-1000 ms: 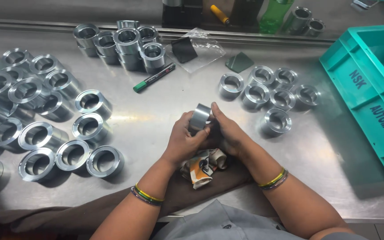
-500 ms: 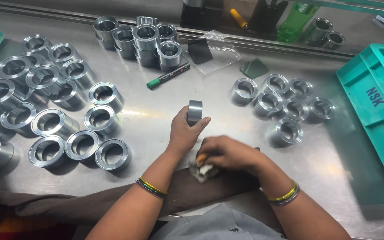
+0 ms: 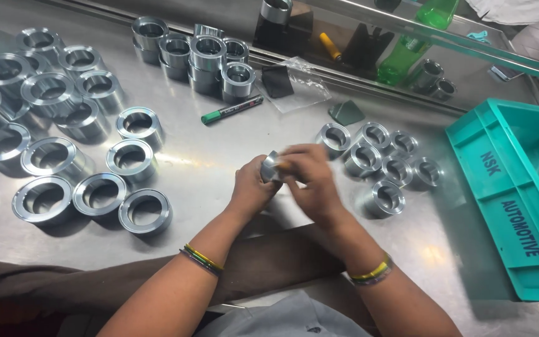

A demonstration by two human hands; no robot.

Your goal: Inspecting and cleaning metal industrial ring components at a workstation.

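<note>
Back up from the rag, right hand [image 3: 310,178] joins left hand [image 3: 251,187], both clamped on ring [image 3: 271,167]; marker [image 3: 231,110] and loose rings [image 3: 382,163] lie nearby.

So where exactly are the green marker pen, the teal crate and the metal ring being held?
green marker pen [image 3: 232,110], head view, middle of its barrel.
teal crate [image 3: 506,206], head view, its near left rim wall.
metal ring [image 3: 271,167], head view, its shiny outer side showing between the two hands.

Green marker [image 3: 231,111], teal crate [image 3: 519,200], green bottle [image 3: 416,43]
</note>
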